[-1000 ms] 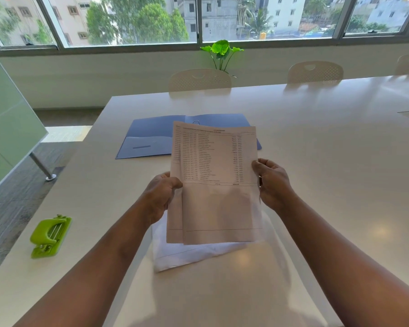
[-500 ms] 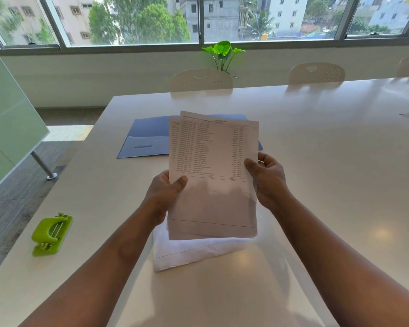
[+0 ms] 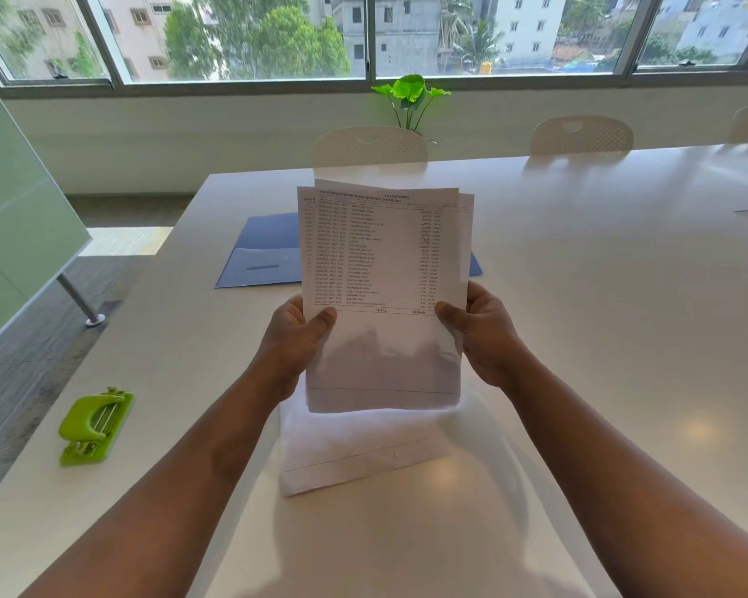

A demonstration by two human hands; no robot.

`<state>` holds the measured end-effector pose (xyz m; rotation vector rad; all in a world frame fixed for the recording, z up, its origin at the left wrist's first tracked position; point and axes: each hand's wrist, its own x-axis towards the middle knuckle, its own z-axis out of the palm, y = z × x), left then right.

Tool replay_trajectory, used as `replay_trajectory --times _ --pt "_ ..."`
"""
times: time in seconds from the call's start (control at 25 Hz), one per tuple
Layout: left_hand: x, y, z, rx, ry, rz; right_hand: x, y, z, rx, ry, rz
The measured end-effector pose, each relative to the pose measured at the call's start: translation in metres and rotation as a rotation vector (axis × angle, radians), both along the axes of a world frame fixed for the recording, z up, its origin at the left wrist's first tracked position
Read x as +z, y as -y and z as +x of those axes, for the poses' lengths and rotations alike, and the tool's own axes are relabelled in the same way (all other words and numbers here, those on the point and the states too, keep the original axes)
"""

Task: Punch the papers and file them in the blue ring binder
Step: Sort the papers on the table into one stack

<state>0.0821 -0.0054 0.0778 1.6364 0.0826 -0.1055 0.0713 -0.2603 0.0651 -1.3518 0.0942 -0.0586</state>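
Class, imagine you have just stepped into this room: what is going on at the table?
A person holds a stack of printed papers upright above the white table, left hand and right hand gripping its side edges. More sheets lie flat on the table beneath. The blue ring binder lies open behind the stack. The green hole punch sits untouched near the left table edge, so punching has probably not begun.

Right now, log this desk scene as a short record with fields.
held: stack of printed white paper sheets, upright, edges uneven
left hand: grips stack's left edge
right hand: grips stack's right edge
on table: more white sheets beneath the stack
punch: lime-green plastic hole punch, left, untouched
binder: blue ring binder, open, behind stack
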Motion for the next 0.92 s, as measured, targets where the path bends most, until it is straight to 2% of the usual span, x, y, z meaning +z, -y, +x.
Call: replay_trajectory --times 0.2,0.4,0.64,0.92 --pt "-0.001 0.002 -0.003 0.006 0.037 0.005 0.002 -0.005 -0.001 -0.004 0.058 -0.097" --pt "-0.001 0.001 -0.002 0.034 0.097 0.040 0.003 -0.004 0.001 -0.006 0.118 -0.104" --pt "0.011 0.001 -0.001 0.098 0.306 0.112 0.018 -0.005 0.002 -0.014 0.214 -0.078" --pt "0.008 0.001 -0.003 0.097 0.359 0.104 0.009 -0.007 -0.003 0.048 0.145 -0.193"
